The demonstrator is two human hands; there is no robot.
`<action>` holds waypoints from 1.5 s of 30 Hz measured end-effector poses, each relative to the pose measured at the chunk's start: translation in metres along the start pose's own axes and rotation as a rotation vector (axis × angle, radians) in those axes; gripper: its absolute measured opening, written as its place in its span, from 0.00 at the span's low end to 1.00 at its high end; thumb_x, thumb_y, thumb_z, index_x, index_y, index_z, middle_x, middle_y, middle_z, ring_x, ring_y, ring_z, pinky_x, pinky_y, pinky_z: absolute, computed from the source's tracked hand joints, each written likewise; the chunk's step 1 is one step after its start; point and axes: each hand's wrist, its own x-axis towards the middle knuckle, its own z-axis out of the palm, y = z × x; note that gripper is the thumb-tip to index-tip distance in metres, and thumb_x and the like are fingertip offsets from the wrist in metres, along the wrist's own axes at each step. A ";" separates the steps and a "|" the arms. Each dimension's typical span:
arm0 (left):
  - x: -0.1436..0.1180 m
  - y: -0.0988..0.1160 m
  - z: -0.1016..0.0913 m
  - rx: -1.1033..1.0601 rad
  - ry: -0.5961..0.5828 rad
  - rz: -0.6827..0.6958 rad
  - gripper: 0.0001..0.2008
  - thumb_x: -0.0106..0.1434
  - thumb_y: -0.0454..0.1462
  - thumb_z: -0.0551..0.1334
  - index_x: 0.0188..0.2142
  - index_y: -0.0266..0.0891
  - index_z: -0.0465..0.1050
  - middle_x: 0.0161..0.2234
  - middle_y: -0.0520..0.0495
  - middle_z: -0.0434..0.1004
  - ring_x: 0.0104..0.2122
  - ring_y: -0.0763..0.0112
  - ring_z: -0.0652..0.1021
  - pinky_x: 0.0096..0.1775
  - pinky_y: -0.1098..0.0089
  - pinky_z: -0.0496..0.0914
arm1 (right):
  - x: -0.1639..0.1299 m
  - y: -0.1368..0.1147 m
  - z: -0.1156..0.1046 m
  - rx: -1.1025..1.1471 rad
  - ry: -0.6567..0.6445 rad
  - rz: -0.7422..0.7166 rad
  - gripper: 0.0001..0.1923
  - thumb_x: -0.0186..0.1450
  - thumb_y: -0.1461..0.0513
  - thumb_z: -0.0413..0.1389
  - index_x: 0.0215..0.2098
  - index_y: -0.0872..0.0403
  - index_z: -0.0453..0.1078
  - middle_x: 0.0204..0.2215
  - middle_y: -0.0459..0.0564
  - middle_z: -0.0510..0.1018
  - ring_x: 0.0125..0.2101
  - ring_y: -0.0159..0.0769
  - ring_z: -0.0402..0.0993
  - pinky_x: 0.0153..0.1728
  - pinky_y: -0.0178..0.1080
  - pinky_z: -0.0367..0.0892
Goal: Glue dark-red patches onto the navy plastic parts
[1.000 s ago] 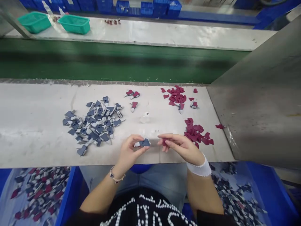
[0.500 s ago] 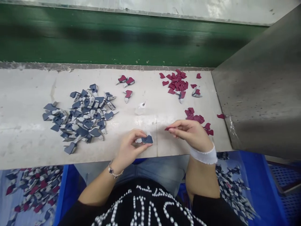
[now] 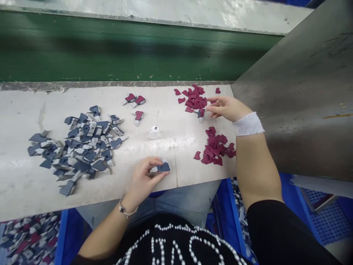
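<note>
My left hand (image 3: 147, 175) pinches a small blue-grey and white plastic part (image 3: 163, 167) just above the table's front edge. Its dark face points up, and no red piece sits on it. My right hand (image 3: 227, 108) is stretched over the right side of the table, beside the upper pile of dark red flat pieces (image 3: 195, 98). Its fingers are apart, and nothing shows between them; what lies under the palm is hidden. Close to the fingertips lies a part with a red piece on it (image 3: 201, 115). A single red piece (image 3: 196, 155) lies left of the lower red pile (image 3: 216, 148).
A big heap of blue-grey and white parts (image 3: 85, 143) covers the left of the table (image 3: 154, 147). Several red-topped parts (image 3: 139, 117) lie mid-table, near a small white object (image 3: 154, 131). A metal panel (image 3: 292, 110) bounds the right side. Filled blue bins (image 3: 62, 239) stand below.
My right hand has let go of the red piece, which now lies by the lower pile, and has moved up and away. My left hand keeps its part. The camera view has shifted.
</note>
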 end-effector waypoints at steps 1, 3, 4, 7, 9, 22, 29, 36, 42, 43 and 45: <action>0.000 0.000 0.000 -0.001 0.000 0.000 0.09 0.61 0.39 0.73 0.38 0.40 0.76 0.42 0.45 0.78 0.42 0.67 0.82 0.36 0.72 0.84 | -0.004 0.006 -0.002 -0.080 0.024 0.002 0.16 0.68 0.61 0.64 0.53 0.55 0.77 0.36 0.52 0.81 0.27 0.35 0.76 0.34 0.42 0.76; 0.000 -0.002 0.000 -0.003 -0.004 0.001 0.09 0.61 0.39 0.73 0.38 0.41 0.76 0.42 0.46 0.78 0.42 0.68 0.82 0.35 0.73 0.83 | -0.015 0.020 -0.005 -0.174 0.048 0.006 0.12 0.66 0.58 0.66 0.45 0.55 0.79 0.35 0.52 0.80 0.28 0.37 0.74 0.33 0.43 0.73; 0.000 -0.003 0.000 -0.001 -0.009 0.003 0.09 0.61 0.39 0.73 0.38 0.41 0.76 0.42 0.46 0.78 0.41 0.68 0.82 0.35 0.74 0.83 | -0.023 0.028 -0.004 -0.194 0.037 0.013 0.13 0.63 0.56 0.68 0.42 0.55 0.79 0.35 0.52 0.80 0.28 0.39 0.74 0.33 0.43 0.72; 0.000 -0.004 0.001 0.021 -0.021 0.014 0.09 0.61 0.39 0.73 0.38 0.42 0.76 0.42 0.46 0.79 0.42 0.69 0.82 0.35 0.75 0.82 | -0.043 0.048 0.006 -0.219 -0.006 0.023 0.15 0.58 0.56 0.69 0.41 0.55 0.79 0.32 0.50 0.80 0.30 0.41 0.74 0.34 0.43 0.69; 0.001 -0.004 0.001 0.038 -0.022 0.028 0.09 0.61 0.39 0.73 0.38 0.42 0.77 0.42 0.46 0.79 0.42 0.68 0.81 0.35 0.75 0.82 | -0.051 0.056 0.018 -0.205 -0.005 0.013 0.14 0.58 0.59 0.66 0.41 0.55 0.77 0.31 0.49 0.79 0.31 0.40 0.74 0.35 0.42 0.69; -0.001 -0.006 0.002 -0.012 -0.009 0.041 0.11 0.61 0.37 0.73 0.40 0.40 0.75 0.42 0.46 0.77 0.39 0.72 0.80 0.32 0.78 0.80 | -0.100 0.021 0.045 0.194 -0.152 -0.157 0.15 0.61 0.50 0.66 0.38 0.53 0.77 0.37 0.55 0.84 0.38 0.44 0.82 0.40 0.44 0.78; 0.001 -0.007 0.004 0.042 0.075 0.236 0.13 0.62 0.36 0.74 0.42 0.41 0.74 0.42 0.47 0.78 0.43 0.70 0.80 0.43 0.69 0.80 | -0.144 -0.016 0.076 0.683 -0.305 -0.231 0.12 0.61 0.58 0.72 0.33 0.53 0.75 0.31 0.49 0.83 0.28 0.32 0.81 0.32 0.32 0.80; 0.001 -0.001 0.003 0.101 0.184 0.414 0.13 0.61 0.35 0.75 0.42 0.41 0.75 0.40 0.49 0.79 0.43 0.72 0.81 0.46 0.70 0.78 | -0.157 -0.028 0.098 0.749 -0.455 -0.212 0.09 0.61 0.61 0.72 0.40 0.50 0.83 0.33 0.48 0.85 0.34 0.35 0.85 0.40 0.31 0.82; 0.001 0.005 -0.001 0.208 0.217 0.515 0.14 0.61 0.32 0.75 0.43 0.40 0.75 0.41 0.50 0.80 0.43 0.72 0.81 0.46 0.70 0.78 | -0.162 -0.038 0.105 0.791 -0.459 -0.249 0.03 0.62 0.63 0.70 0.34 0.51 0.83 0.34 0.47 0.85 0.33 0.32 0.84 0.38 0.29 0.82; 0.001 0.006 -0.001 0.226 0.217 0.531 0.15 0.60 0.32 0.75 0.44 0.40 0.75 0.41 0.50 0.80 0.43 0.72 0.81 0.46 0.70 0.78 | -0.162 -0.039 0.106 0.782 -0.442 -0.237 0.03 0.61 0.63 0.71 0.34 0.51 0.83 0.33 0.47 0.84 0.32 0.31 0.83 0.37 0.28 0.81; 0.001 0.008 0.000 0.256 0.214 0.555 0.17 0.58 0.33 0.76 0.44 0.40 0.75 0.41 0.49 0.80 0.43 0.72 0.81 0.46 0.70 0.78 | -0.163 -0.040 0.108 0.762 -0.413 -0.202 0.06 0.60 0.61 0.72 0.34 0.51 0.83 0.31 0.46 0.85 0.31 0.32 0.83 0.35 0.28 0.81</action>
